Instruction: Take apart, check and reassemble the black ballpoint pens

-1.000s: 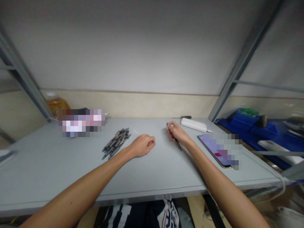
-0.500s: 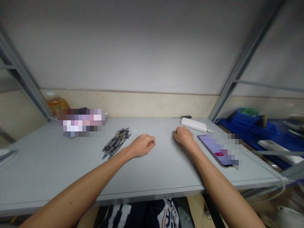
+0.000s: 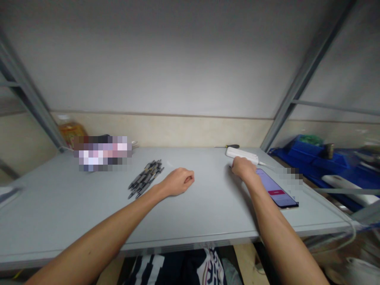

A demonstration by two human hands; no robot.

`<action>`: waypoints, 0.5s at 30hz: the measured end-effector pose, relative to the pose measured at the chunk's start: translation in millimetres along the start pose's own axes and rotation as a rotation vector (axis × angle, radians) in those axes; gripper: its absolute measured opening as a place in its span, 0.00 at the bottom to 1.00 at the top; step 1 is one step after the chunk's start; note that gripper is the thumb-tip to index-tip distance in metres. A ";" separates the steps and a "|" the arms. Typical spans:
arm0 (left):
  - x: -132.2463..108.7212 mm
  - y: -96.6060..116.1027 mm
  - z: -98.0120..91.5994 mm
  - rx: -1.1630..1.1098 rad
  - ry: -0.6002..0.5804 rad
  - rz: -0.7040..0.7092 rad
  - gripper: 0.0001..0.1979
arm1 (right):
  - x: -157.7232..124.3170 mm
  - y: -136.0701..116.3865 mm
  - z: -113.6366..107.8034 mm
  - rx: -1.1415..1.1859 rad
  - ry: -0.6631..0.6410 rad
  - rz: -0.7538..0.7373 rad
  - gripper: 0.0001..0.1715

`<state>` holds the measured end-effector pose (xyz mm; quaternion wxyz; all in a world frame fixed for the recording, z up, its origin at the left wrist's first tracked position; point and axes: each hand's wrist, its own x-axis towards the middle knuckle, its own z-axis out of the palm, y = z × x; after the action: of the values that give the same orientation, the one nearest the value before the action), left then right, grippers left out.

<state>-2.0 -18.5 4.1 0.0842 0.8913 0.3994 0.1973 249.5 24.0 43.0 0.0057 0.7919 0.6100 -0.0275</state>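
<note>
My left hand (image 3: 178,182) rests on the grey table as a loose fist; what its curled fingers hold, if anything, is hidden. To its left lies a pile of dark pens (image 3: 145,178), apart from the hand. My right hand (image 3: 243,168) is closed, with a small dark tip of some thin object poking out on its left side; the rest of that object is covered by the fingers. A phone (image 3: 276,190) with a lit screen lies beside and partly behind my right wrist. Just beyond the hand is a white power strip (image 3: 242,155).
A screwdriver (image 3: 233,146) lies near the wall. A blurred-out bundle (image 3: 103,152) and a bottle of amber liquid (image 3: 71,132) stand at the back left. Blue trays (image 3: 308,150) sit to the right beyond the metal frame post (image 3: 285,107).
My right hand has moved right, toward the phone and power strip, still closed with the dark tip showing. My left hand and the pile of pens have stayed put.
</note>
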 end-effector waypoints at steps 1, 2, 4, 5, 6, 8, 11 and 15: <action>0.0 -0.2 0.0 -0.001 -0.002 0.000 0.09 | 0.0 1.4 -1.0 0.002 -0.001 0.006 0.24; 0.0 -0.5 0.0 -0.001 -0.003 0.001 0.09 | 0.0 2.8 -2.0 0.005 -0.001 0.012 0.24; -0.1 -1.1 0.1 0.003 0.001 0.006 0.09 | 0.1 5.3 -3.6 0.007 0.002 0.026 0.24; -0.2 -1.5 0.2 0.005 0.003 0.009 0.09 | 0.3 6.2 -4.1 0.007 0.003 0.031 0.24; -0.3 -1.9 0.4 0.006 0.005 0.013 0.09 | 0.6 7.1 -4.3 0.006 0.003 0.034 0.24; -0.7 -2.6 0.7 0.006 0.010 0.020 0.09 | 1.6 8.4 -4.0 0.006 0.007 0.033 0.24; -1.1 -2.6 0.7 0.001 0.010 0.021 0.09 | 3.1 10.1 -2.8 0.011 0.017 0.032 0.23; -1.3 -1.9 0.6 -0.006 -0.004 -0.001 0.09 | 4.4 12.4 -1.0 0.017 0.028 0.035 0.22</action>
<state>-3.8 -18.2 2.6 0.0879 0.8914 0.3989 0.1966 262.7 25.1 43.5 -0.0090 0.8029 0.5957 -0.0214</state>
